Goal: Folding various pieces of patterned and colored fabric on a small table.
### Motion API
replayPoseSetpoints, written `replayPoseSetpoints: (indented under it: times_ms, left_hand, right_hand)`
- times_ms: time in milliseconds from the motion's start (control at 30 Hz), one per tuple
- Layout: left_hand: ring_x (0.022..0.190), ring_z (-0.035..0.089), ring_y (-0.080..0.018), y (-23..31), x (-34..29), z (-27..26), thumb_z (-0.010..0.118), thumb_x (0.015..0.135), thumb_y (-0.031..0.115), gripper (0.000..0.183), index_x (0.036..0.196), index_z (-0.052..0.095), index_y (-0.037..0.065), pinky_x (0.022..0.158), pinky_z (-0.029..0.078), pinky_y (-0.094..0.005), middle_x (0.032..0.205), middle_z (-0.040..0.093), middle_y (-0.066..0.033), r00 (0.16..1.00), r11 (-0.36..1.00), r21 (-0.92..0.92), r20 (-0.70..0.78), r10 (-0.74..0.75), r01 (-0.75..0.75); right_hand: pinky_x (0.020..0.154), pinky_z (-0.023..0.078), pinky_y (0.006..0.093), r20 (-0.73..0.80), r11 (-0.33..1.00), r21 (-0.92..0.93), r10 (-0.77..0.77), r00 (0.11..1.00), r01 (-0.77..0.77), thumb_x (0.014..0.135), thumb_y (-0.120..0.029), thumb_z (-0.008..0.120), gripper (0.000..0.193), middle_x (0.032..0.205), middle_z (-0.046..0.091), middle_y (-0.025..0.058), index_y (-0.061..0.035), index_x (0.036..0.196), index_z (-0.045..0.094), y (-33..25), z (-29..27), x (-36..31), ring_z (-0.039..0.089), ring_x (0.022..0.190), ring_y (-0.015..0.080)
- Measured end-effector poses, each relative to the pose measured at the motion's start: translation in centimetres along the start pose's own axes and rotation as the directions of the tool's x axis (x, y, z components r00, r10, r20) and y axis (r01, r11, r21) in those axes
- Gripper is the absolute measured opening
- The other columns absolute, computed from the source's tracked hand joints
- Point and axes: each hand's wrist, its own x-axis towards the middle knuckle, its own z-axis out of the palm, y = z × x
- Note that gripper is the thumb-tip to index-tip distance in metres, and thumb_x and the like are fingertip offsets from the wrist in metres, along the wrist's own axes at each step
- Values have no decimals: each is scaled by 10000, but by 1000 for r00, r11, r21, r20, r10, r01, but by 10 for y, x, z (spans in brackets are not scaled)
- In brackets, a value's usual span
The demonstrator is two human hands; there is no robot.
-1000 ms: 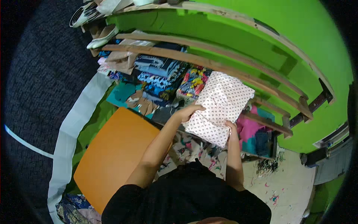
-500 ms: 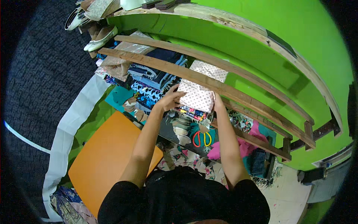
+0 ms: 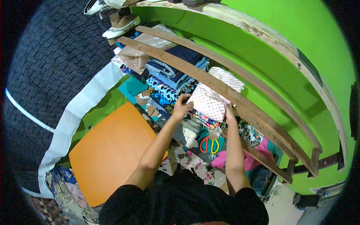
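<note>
A folded white cloth (image 3: 209, 102) with a small dark print lies on the lower wooden shelf, partly under a long wooden slat. My left hand (image 3: 182, 107) is closed on its near left edge, fingers curled over the corner. On the right side, my right hand (image 3: 230, 115) grips the other edge; some of its fingers are hidden by the cloth. Beneath the white cloth is a colourful printed cloth (image 3: 204, 119). Just left of it stands a stack of folded blue denim (image 3: 168, 77) above a blue-and-black patterned cloth (image 3: 163, 89).
Wooden slats (image 3: 187, 67) run across above the cloths. Scissors handles (image 3: 209, 145), one red and one yellow, show nearer me beside a pink cloth (image 3: 262, 152). An orange board (image 3: 112, 153) stands at left. Shoes (image 3: 122, 28) sit at the far left; scraps (image 3: 189, 159) litter the floor.
The view has shifted, so the shelf appears lower and further right. Both hands stay at the white cloth, whose top now looks more rumpled and tilted.
</note>
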Motion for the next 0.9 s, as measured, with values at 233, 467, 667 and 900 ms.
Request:
replayPoseSetpoints:
  times_ms: [233,467,667,900]
  left_hand:
    - [738,492,-95,-55,-73,-63,481,784,36,202,985,461,37,580,417,-215,865,511,-24,998,989,-143,44,-41,47]
    - [799,525,-136,-61,-243,-178,495,817,210,241,1003,476,57,711,438,-283,939,525,-52,839,929,-119,-400,-368,351]
    - [731,550,-149,-27,-411,-241,542,794,189,206,917,487,33,616,451,-265,842,535,-75,607,945,-291,-727,-321,151]
    - [632,511,-63,-9,-630,-305,569,773,238,146,759,549,94,516,376,-201,663,531,20,279,959,-212,-925,-259,189]
  right_hand:
    - [785,356,293,-452,809,-237,-581,676,537,834,-201,439,294,963,476,108,58,972,458,-6,23,-67,440,888,181]
    - [825,291,411,135,483,-578,-739,661,658,668,-15,548,191,910,454,140,-23,839,460,81,163,-235,409,913,296]
    - [806,321,368,776,578,-252,-358,518,776,686,-96,557,159,893,465,129,-37,825,507,144,282,-353,422,897,295]
    - [733,403,324,993,737,-46,-40,112,674,715,-95,547,220,891,497,135,-16,917,517,190,396,-483,502,824,239]
